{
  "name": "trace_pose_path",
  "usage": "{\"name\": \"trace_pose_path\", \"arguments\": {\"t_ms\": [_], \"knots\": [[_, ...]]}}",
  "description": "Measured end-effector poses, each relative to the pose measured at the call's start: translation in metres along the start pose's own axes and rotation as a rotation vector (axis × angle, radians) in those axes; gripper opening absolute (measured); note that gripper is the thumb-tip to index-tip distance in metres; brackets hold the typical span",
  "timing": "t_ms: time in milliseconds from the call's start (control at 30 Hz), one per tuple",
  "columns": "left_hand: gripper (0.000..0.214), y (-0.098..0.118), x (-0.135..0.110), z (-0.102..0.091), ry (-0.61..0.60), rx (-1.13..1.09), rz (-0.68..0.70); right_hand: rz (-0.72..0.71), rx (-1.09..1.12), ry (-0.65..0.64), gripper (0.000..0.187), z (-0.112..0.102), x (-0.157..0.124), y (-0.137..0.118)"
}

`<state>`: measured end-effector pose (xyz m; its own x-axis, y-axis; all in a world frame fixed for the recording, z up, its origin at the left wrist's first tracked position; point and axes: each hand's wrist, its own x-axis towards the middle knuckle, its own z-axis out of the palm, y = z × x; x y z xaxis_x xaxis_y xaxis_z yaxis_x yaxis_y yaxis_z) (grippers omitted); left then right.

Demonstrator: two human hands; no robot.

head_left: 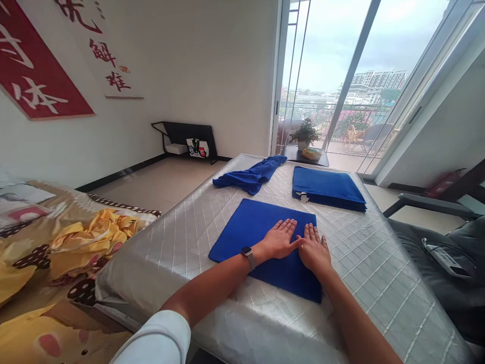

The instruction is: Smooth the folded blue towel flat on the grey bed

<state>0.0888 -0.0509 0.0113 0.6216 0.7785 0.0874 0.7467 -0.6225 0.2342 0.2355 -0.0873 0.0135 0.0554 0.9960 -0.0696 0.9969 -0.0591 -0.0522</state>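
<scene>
Head view: blue cloth (246, 227) lies flat, squarish, on the mattress (182, 237) in its silvery quilted cover, right in front of the person.
Left hand (280, 240): spread flat, palm down on the cloth, gripping nothing; watch (247, 253) on wrist.
Right hand (314, 250): also flat on the cloth near its right edge, fingers straight, nothing gripped; left thumb meets it.
Cloth handling: probably light, soft, floppy, not fragile; may slide on the shiny cover.
Cloth hold points: two neighbouring corners or an edge look best; far-left corner is uncovered.
Blue stack (328, 184): flat, layered, beyond and to the right, white tags (303, 197) poking out at near edge.
Crumpled blue cloth (252, 174): bunched at the far side, left of the stack.
Left side: yellow fabric (98, 230) heaped on patterned bedding.
Right side: dark chair (405, 247) with a pale device (447, 258).
Hard to tell: layer count and underside of flat cloth, tag print, crumpled cloth's shape.
Cut off: right forearm, at bottom edge.
</scene>
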Motion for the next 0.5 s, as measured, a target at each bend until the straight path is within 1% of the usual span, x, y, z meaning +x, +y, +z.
{"name": "trace_pose_path", "arguments": {"t_ms": [67, 167, 267, 333, 400, 500], "knots": [[0.083, -0.021, -0.005, -0.003, 0.000, 0.011, -0.056, 0.012, 0.014, 0.003, 0.067, -0.001, 0.000, -0.001], [0.087, -0.065, -0.019, -0.015, -0.010, 0.018, -0.171, 0.027, 0.034, -0.006, 0.068, -0.002, 0.000, -0.002], [0.091, -0.112, -0.037, -0.028, 0.013, 0.036, -0.338, 0.034, 0.029, -0.016, 0.067, -0.002, 0.001, -0.001], [0.092, -0.135, -0.047, -0.033, 0.037, 0.039, -0.438, 0.035, 0.012, -0.015, 0.067, -0.001, 0.002, -0.001], [0.092, -0.146, -0.052, -0.035, 0.047, 0.030, -0.489, 0.033, -0.001, -0.013, 0.067, 0.001, 0.003, 0.000], [0.094, -0.149, -0.053, -0.035, 0.054, 0.023, -0.512, 0.034, -0.016, -0.011, 0.068, 0.005, 0.005, 0.001]]}}
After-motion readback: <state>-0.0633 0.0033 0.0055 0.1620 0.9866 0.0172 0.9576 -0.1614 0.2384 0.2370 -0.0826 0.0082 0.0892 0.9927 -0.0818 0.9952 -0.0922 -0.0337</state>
